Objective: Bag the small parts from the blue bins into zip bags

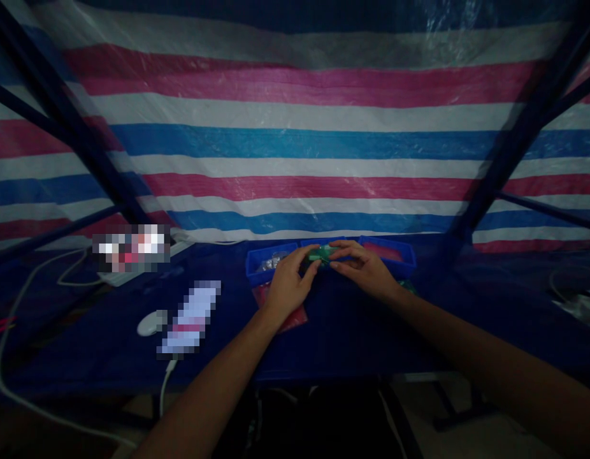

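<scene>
Both hands meet above the far part of the blue table, with a small shiny green packet [322, 253] between them. My left hand [290, 280] pinches its left side between thumb and fingers. At the other side my right hand [364, 268] has its fingertips closed on the packet. What the packet contains is too small to make out. A flat red plastic packet [293, 320] lies on the table, partly hidden beneath my left hand and wrist. Just behind the hands stand a blue tray with silvery pieces [257, 268], a middle blue tray mostly hidden, and a blue tray with red packets [410, 258].
On the left of the table [343, 344] lie a pixelated phone-like slab [192, 319] with a white cable [168, 376], a round white disc [151, 323] and a white power strip [120, 277]. Blue metal posts [510, 146] flank a striped plastic sheet [295, 140] behind.
</scene>
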`<state>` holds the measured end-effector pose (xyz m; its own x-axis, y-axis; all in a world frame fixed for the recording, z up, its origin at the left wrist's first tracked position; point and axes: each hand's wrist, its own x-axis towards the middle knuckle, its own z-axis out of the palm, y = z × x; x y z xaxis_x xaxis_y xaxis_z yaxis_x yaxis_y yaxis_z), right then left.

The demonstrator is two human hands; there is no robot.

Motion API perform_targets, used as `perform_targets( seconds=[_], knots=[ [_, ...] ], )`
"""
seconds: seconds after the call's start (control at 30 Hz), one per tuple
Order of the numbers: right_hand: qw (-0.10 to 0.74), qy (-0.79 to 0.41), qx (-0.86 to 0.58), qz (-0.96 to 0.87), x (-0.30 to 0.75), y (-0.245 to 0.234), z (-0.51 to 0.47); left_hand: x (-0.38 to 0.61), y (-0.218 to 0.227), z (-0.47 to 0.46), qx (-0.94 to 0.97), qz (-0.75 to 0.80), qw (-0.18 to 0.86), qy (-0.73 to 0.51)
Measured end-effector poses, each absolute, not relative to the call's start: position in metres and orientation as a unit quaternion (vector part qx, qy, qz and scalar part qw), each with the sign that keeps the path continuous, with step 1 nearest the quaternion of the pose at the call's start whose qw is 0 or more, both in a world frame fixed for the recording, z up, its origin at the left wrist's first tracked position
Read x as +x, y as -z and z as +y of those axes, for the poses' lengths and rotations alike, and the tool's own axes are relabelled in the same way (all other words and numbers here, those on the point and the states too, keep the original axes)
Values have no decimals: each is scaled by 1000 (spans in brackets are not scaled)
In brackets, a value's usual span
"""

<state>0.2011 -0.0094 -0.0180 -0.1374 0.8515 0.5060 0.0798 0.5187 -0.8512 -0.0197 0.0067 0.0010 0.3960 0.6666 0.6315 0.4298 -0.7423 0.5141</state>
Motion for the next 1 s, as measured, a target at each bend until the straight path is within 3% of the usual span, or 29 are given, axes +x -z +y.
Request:
perform_targets(
  seconds=[0.17,0.5,0.73,0.9,1.0],
  knots=[
    [543,-412,-344,-645,200,22,-8,-19,4,9,815,330,190,-437],
    [583,-402,-407,-577,201,14,-11,-19,2,5,850,280,43,-445],
    [555,-475,-372,-573,197,12,-15,-19,6,9,867,275,51,-412],
    [540,-445,-366,-614,198,13,-14,-20,1,8,872,295,58,-386],
    [521,-369,-394,-661,201,16,-13,-19,-2,5,877,300,60,-371]
  ],
)
